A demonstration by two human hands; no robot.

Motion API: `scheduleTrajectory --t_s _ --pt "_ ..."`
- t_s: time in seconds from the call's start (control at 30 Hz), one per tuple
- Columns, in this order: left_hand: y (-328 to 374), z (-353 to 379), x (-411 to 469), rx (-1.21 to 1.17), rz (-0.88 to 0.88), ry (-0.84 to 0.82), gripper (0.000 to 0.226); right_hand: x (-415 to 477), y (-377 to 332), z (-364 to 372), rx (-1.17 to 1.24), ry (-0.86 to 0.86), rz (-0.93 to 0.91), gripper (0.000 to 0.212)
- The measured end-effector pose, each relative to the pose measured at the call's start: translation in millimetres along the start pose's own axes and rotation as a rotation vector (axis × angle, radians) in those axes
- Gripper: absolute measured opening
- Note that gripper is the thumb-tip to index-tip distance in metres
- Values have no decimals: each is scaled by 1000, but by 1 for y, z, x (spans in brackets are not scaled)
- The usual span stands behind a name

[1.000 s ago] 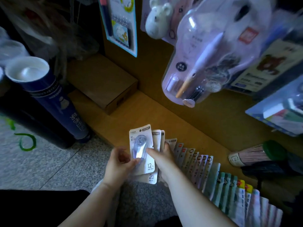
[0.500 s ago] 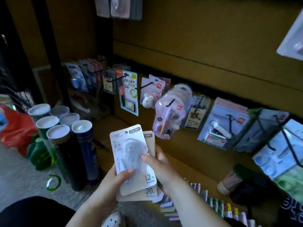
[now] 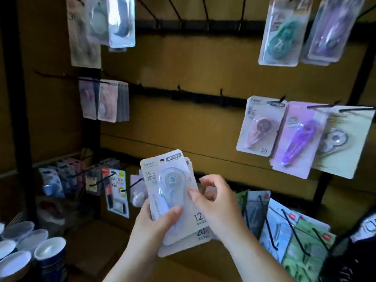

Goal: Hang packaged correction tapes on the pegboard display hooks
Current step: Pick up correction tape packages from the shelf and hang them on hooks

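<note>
I hold a small stack of packaged correction tapes (image 3: 171, 188) upright in front of the pegboard (image 3: 183, 127). My left hand (image 3: 156, 224) grips the stack's lower left, thumb across the front blister. My right hand (image 3: 215, 202) pinches the right edge of the front pack, thumb on its face. The middle rail carries bare black hooks (image 3: 221, 92) above the stack. Hung correction tapes show at the right (image 3: 262, 127) and at the left (image 3: 105, 100).
More packs hang at the top left (image 3: 114, 21) and top right (image 3: 284, 31). Low hooks at the left hold pens and stationery packs (image 3: 118, 192). Flat packs on hooks lie at the lower right (image 3: 289, 231). Capped tubes (image 3: 46, 251) stand at the bottom left.
My view has swung up from the floor shelf to the pegboard rails. Both hands have lifted the stack of packs with it, keeping their hold.
</note>
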State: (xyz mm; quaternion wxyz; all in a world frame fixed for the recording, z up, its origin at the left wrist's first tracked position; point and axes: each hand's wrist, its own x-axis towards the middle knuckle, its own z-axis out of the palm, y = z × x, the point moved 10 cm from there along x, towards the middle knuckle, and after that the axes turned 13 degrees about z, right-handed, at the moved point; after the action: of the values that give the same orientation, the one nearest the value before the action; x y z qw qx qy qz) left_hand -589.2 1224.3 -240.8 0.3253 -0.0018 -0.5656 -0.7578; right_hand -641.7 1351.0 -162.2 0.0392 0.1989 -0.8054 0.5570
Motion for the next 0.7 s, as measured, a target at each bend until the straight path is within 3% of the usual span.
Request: scheduleTrajectory --t_s 0.17,0.3,0.5,0.7 --pt "24 50 23 -10 97 -58 46 10 -16 -31 -66 70 -24 16" --pt "40 80 41 -71 154 -133 74 23 -29 -59 -18 133 -56 17" --pt "62 101 63 -75 230 -174 66 37 -43 -97 246 283 -87 23" --pt "77 117 63 -78 238 -228 71 25 -59 -117 223 329 -126 24"
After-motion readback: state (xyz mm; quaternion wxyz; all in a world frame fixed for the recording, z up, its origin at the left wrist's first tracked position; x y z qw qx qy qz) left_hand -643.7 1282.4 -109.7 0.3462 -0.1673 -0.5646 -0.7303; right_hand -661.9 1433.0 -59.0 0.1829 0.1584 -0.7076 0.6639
